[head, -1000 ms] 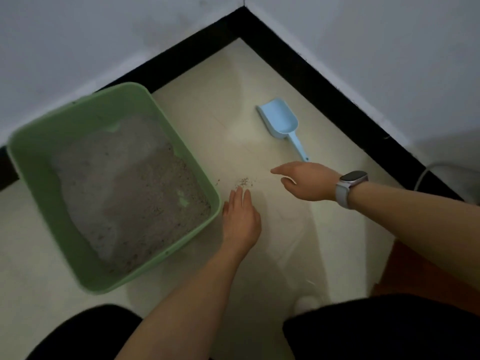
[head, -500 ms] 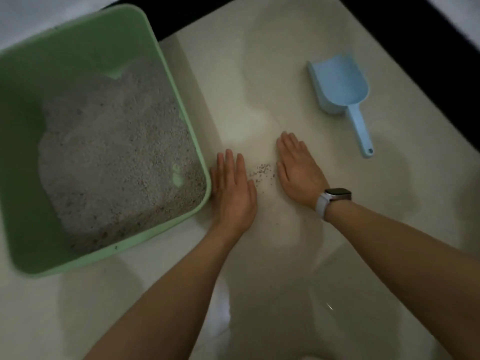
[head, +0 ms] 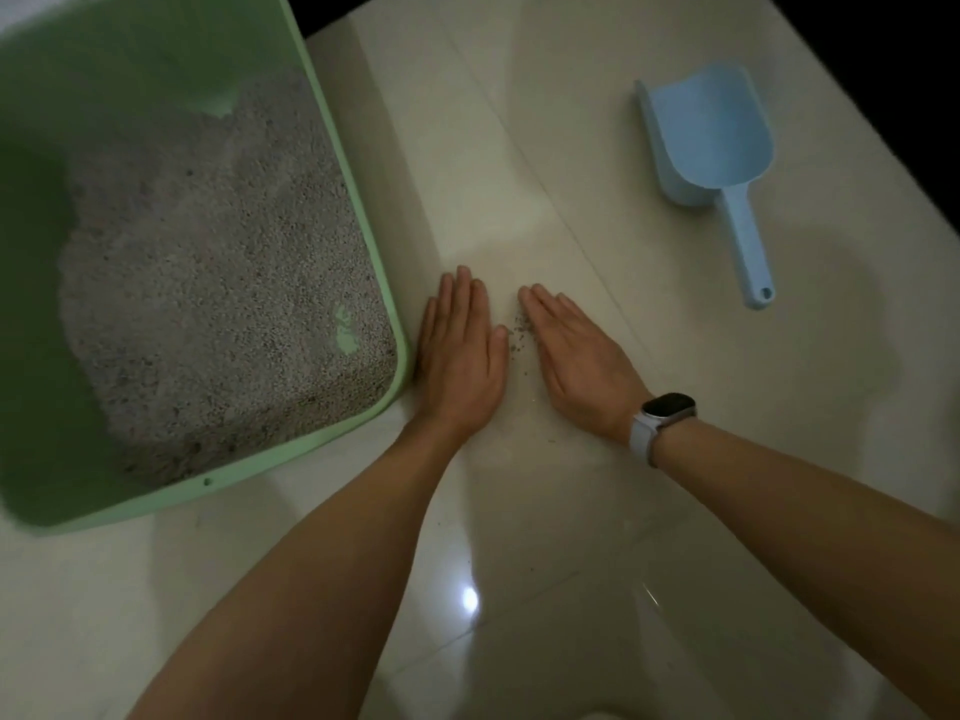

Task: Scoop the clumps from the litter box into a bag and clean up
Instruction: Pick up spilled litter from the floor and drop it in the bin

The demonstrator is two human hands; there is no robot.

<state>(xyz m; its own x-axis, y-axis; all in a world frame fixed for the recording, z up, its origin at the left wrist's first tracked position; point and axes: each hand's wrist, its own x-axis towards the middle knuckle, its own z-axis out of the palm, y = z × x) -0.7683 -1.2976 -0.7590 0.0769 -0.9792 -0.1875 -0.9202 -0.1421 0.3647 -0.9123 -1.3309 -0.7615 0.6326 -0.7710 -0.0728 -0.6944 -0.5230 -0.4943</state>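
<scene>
Both forearms enter from 6 o'clock, bare, angled inward toward frame centre. Left hand (head: 461, 350) lies flat on the floor (head: 545, 200), palm down, fingers straight and together, pointing to 12 o'clock; its outer edge is just beside, possibly touching, the litter box (head: 358, 220) rim. It holds nothing. Right hand (head: 576, 356) also flat, palm down, fingers straight and close together, pointing to about 11 o'clock, nothing in its grasp; a watch (head: 667, 410) with a pale strap sits on that wrist. Between the two hands, close against the right hand's inner edge, a small scatter of spilled litter grains (head: 519, 330) lies on the floor, with a few stray specks toward 6 o'clock of it. Floor is glossy pale cream tile, dimly lit, with a bright light reflection low at 6 o'clock and faint grout lines; a dark band runs along the top edge at 12 to 2 o'clock. Litter box is green, fills the 9 to 11 o'clock part of the view, holds grey granular litter (head: 208, 283) with patches of bare green bottom showing. Scoop (head: 706, 137) is light blue, lies on the floor at 1 to 2 o'clock, well apart from both hands; long axis runs roughly 12 to 6, bowl at the 12 o'clock end, handle toward 6 o'clock, open side up.
</scene>
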